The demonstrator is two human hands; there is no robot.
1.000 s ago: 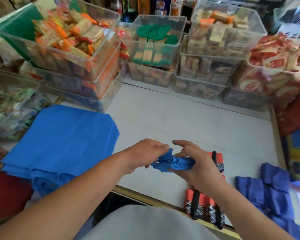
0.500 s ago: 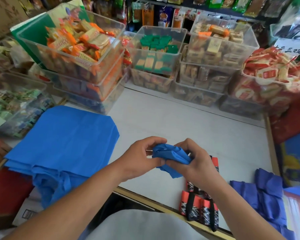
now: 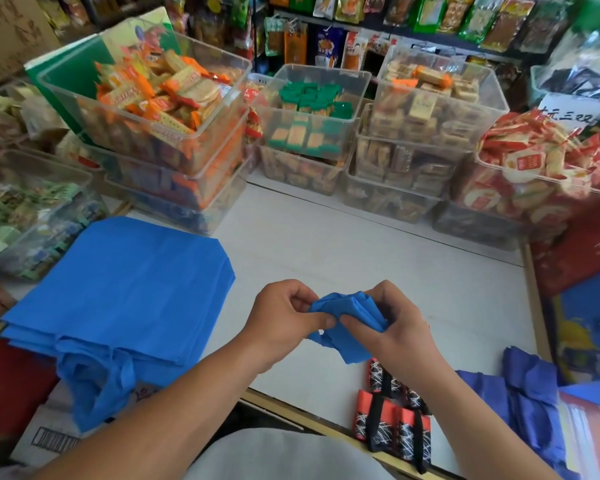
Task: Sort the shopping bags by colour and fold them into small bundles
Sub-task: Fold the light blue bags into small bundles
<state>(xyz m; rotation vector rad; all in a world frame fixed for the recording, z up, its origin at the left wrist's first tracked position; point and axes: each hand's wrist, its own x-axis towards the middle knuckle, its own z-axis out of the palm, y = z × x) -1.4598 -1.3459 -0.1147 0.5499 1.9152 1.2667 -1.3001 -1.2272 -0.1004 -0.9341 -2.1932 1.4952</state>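
A small blue bag bundle (image 3: 349, 320) is held just above the white counter (image 3: 361, 258). My left hand (image 3: 284, 317) pinches its left end, and my right hand (image 3: 400, 322) grips its right side with curled fingers. A loose corner of the bundle hangs down between my hands. A stack of flat blue bags (image 3: 125, 292) lies at the left, handles drooping over the counter's edge. Folded red-and-black patterned bags (image 3: 392, 420) lie near the front edge under my right wrist. Darker blue bags (image 3: 530, 396) are heaped at the right.
Clear plastic bins of packaged snacks (image 3: 174, 112) stand stacked along the back and left of the counter. A red box (image 3: 579, 251) sits at the right. Hanging snack packets fill the shelf behind. A cardboard carton (image 3: 45, 434) is below the front left edge.
My hands have twisted the blue bag from a long roll into a tighter, bunched bundle and lifted it slightly. The camera has tilted up, showing more of the shelf behind.
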